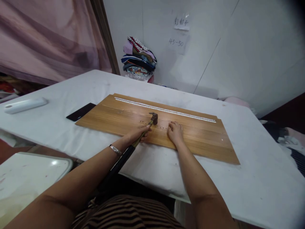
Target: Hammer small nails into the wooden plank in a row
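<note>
One wooden board (202, 136) lies near the front edge of the table (259, 181), with wide room off its right end. The left hand (136, 134) clenches its fingers round a claw hammer (154, 118), whose head is over the board. The right hand (175, 132) curls its fingers beside small dark dots (163, 128); whether they pinch anything, I cannot tell.

Single head-worn view, close above table (259, 178), facing forward and down toward wall (243, 60).
</note>
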Demonstrator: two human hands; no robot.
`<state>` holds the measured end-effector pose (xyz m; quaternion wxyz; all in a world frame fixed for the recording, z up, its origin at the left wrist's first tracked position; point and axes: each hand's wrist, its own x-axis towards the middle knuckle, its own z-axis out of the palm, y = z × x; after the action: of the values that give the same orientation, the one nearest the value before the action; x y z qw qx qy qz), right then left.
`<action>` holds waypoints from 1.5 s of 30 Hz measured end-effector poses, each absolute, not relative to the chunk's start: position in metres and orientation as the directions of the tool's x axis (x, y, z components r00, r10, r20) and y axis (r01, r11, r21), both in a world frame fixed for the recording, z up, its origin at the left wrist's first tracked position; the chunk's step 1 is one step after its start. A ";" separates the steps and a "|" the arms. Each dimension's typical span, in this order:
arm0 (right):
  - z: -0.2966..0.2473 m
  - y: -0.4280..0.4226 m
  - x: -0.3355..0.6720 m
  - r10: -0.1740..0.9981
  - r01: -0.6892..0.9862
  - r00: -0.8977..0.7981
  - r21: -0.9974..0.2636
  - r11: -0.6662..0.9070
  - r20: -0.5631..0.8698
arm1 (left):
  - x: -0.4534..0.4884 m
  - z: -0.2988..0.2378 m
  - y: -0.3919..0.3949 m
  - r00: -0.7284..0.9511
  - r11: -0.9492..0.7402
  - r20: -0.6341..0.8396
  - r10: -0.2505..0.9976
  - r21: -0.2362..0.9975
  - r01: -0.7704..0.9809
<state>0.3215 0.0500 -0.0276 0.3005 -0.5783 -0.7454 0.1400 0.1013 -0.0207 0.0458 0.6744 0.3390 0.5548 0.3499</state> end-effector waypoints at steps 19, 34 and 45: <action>-0.029 0.053 0.321 0.942 0.738 -0.107 -0.610 0.290 0.319 | 0.103 0.044 -0.020 0.138 0.511 -0.497 0.857 0.854 -0.095; 0.024 0.014 0.291 0.771 -0.083 -0.603 -0.946 -0.314 -0.203 | 0.135 0.056 -0.001 -0.046 0.206 -0.230 0.972 0.931 -0.301; 0.053 0.011 0.302 0.862 -0.298 -0.505 -0.926 -0.232 -0.054 | 0.183 0.062 -0.001 0.119 0.112 -0.092 0.989 0.978 -0.176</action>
<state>0.3016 0.0106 0.0527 0.3991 -0.2972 -0.4738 0.7265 0.1830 -0.0009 0.0621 0.5954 0.4527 0.4489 0.4889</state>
